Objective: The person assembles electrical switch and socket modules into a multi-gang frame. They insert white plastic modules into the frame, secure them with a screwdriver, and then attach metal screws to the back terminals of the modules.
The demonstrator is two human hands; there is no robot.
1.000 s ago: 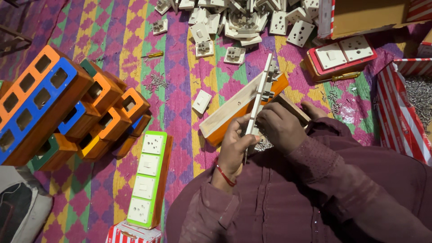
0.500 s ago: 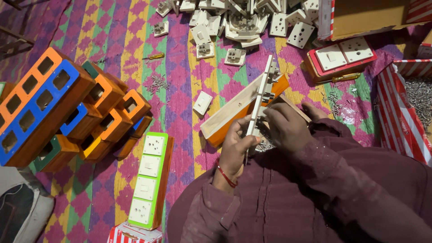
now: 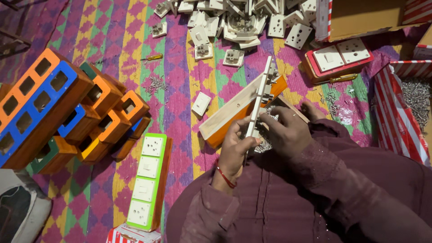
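White plastic switch strip (image 3: 261, 101), pinched edge-up by my left hand (image 3: 234, 150) and right hand (image 3: 288, 132), could tip off the orange wooden box (image 3: 234, 114), I reckon.

Even, soft overhead light, fairly bright. Shadows short and diffuse. No hard glare. Focus sharp mid-frame; slight wide-angle bending at edges, corners a bit darker and softer.

Stack of orange and blue wooden boxes (image 3: 49, 112) at left; green-faced switch board (image 3: 146, 182) just beside; white sockets heaped (image 3: 238, 20) up top; loose screws (image 3: 416, 96) in striped box.
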